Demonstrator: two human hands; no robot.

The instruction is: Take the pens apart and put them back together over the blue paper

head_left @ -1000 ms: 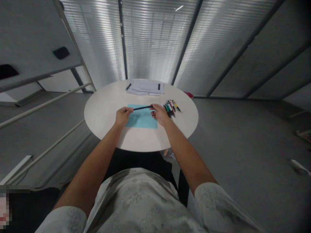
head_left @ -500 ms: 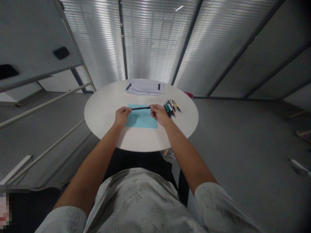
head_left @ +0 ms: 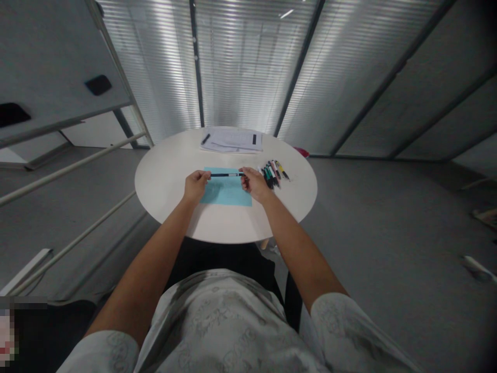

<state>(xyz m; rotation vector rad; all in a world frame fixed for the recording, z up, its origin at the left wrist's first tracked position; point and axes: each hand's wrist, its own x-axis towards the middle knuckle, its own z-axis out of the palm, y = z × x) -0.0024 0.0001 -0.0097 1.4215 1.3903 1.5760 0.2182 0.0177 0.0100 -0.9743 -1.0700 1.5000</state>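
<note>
A slim dark pen with a pale band near its right end stretches level between my two hands. My left hand is closed, pinching the pen's left end. The right end is gripped between the fingers of my right hand, which hide its tip. Below the pen a light blue sheet of paper lies flat on the white round table. Just right of my right hand lies a group of several pens and markers, with green, black, pink and yellow among them.
At the table's far side rests a stack of white papers with a dark pen on its left part. A pale metal frame stands left of the table. Window blinds rise behind it, and a red object shows past the far right edge.
The pen between my hands has levelled and turned about its length, so a pale band now shows near its right end. Both hands have stayed almost in place.
</note>
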